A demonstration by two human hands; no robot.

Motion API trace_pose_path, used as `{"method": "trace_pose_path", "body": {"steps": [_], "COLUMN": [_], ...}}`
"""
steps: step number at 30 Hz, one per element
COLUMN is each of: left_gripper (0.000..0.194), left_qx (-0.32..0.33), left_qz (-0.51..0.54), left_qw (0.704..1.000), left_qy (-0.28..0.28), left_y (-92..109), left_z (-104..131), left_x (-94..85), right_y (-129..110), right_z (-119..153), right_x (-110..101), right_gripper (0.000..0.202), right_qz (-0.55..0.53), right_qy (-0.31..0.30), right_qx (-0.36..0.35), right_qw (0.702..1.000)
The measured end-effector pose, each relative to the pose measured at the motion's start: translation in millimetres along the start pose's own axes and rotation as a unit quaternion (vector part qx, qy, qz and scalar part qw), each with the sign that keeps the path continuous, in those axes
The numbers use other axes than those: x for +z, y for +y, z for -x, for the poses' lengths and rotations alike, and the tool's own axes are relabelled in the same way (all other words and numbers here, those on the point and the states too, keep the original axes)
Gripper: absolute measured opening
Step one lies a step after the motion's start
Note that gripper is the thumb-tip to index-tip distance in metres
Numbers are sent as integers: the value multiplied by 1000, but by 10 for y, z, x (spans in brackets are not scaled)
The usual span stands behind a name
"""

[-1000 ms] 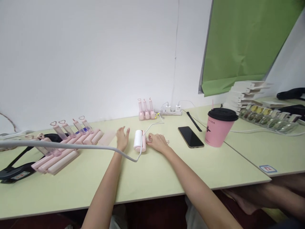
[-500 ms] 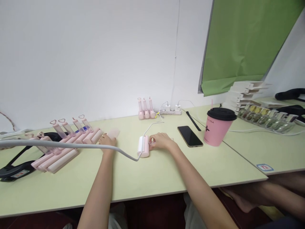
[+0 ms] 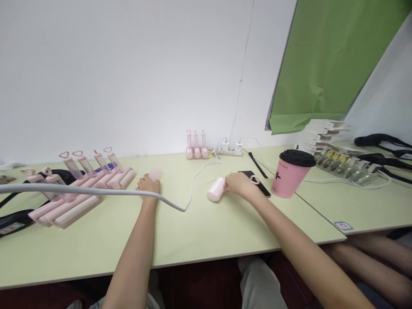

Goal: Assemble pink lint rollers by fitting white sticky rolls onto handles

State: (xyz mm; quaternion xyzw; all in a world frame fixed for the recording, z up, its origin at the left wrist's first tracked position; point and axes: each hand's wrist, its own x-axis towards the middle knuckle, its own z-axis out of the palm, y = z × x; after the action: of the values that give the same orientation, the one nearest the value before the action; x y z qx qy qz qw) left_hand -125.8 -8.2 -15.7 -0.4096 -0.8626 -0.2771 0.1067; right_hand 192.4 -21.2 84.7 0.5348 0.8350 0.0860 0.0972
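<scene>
My right hand point(image 3: 240, 184) is closed around the handle part of a pink-and-white cylindrical device point(image 3: 216, 189). Its body tilts to the left of my fingers, and a pink heart-shaped loop point(image 3: 255, 179) pokes out on the other side. Whether the device touches the table is hard to tell. My left hand point(image 3: 148, 184) rests on the table with its fingers spread, right beside a translucent pale pink piece point(image 3: 156, 174). Farther left lie several similar devices point(image 3: 80, 201) with clear tubes and heart loops.
A grey cable point(image 3: 96, 189) crosses the near view. Three pink devices point(image 3: 196, 150) stand by the wall beside a power strip point(image 3: 229, 151). On the right are a phone point(image 3: 264, 188), a black strap point(image 3: 257, 165), a pink cup point(image 3: 289, 178), glass bottles point(image 3: 350, 169) and stacked white boxes point(image 3: 322, 133).
My right hand has moved right, carrying the device away from the cable and tilting it; it now partly covers the phone. My left hand has stayed by the translucent piece.
</scene>
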Motion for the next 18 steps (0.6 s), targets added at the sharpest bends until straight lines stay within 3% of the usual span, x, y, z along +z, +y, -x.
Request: {"method": "trace_pose_path", "body": {"steps": [5, 9, 13, 18], "left_gripper": [62, 64, 61, 58], "left_qx": [-4, 2, -6, -1], "left_qz": [24, 46, 60, 66], "left_qw": [1000, 999, 998, 997], "left_qy": [6, -4, -13, -35], "left_y": [-29, -54, -44, 26], "left_z": [14, 6, 1, 19], "left_x": [53, 84, 51, -42], "right_y": [-704, -973, -761, 51], "right_z": [-816, -1261, -1173, -464], "right_x": [127, 12, 25, 174], "right_gripper": [32, 31, 31, 34], "right_qz": [-43, -63, -66, -46], "right_qy": [67, 63, 45, -6], "right_qx": [-45, -62, -56, -25], "right_qw": [996, 994, 995, 999]}}
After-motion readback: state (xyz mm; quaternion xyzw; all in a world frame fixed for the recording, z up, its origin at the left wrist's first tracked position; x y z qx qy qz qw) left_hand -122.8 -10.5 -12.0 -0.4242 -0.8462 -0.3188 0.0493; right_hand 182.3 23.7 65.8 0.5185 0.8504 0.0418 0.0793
